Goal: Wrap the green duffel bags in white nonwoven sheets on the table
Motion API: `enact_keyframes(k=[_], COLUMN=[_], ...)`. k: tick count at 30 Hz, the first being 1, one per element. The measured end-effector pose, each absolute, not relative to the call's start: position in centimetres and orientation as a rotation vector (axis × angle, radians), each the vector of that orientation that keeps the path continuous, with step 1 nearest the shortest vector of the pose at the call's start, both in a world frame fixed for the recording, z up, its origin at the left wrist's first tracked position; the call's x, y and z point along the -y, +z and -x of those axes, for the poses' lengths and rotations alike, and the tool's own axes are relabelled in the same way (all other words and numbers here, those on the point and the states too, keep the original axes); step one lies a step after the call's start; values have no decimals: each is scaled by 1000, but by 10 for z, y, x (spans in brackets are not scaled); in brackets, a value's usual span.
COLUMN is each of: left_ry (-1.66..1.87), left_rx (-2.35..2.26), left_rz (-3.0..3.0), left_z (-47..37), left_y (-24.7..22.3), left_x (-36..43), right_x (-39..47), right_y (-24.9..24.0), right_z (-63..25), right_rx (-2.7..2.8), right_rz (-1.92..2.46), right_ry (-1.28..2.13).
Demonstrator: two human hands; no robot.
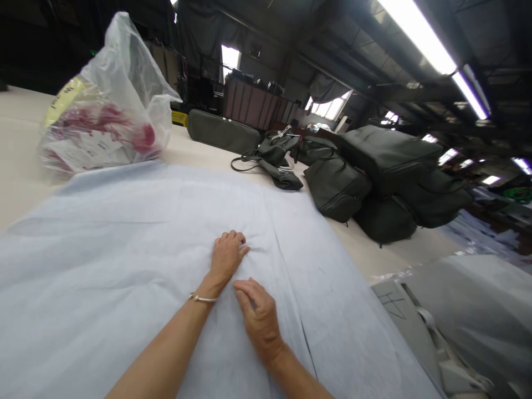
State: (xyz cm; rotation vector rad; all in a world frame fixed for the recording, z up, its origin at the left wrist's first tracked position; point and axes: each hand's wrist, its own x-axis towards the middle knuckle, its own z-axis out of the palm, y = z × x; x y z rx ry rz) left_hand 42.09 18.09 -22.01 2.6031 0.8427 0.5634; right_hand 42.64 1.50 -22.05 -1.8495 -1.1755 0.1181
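Note:
A wide pale blue-white fabric sheet lies over the table, with soft creases and a long seam or fold line to the right of my hands. My left hand, with a bracelet at its wrist, rests on the sheet with curled fingers. Small wrinkles spread from those fingertips, where the cloth is bunched. Nearer to me, my right hand is closed, thumb and index finger brought together just over the sheet. Whatever lies between them is too small or hidden to make out.
A clear plastic bag with red and white contents stands at the far left on the cream tabletop. Dark green bags are piled at the back right, beside a long dark case. A grey machine stands at the right.

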Motion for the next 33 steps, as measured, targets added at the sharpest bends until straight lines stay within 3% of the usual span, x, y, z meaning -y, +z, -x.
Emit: enact_keyframes(k=[6,11,22,26,30,33], left_ry=[593,582,800,798,759,746], left_rx=[-871,-860,-798,-829,-825,-847], left_rz=[-2493,-2443,-2089,-1868,-1749,-1763], left_z=[-424,-425,-421,-418,-416,-416], left_y=[-223,-223,-221,-218,-215,-213], left_x=[-188,-195,-204,-211,-213,-212], right_x=[-7,-15,-117,-103,-74,-67], right_y=[-195,-203,-193,-199,-219,-234], right_z=[-528,-601,-561,-600,-635,-639], right_rx=[885,818,1120,1001,869,929], right_rz=[2020,2233,2204,2366,2708,2707], right_ry=[-68,-299,38,-237,-136,-157])
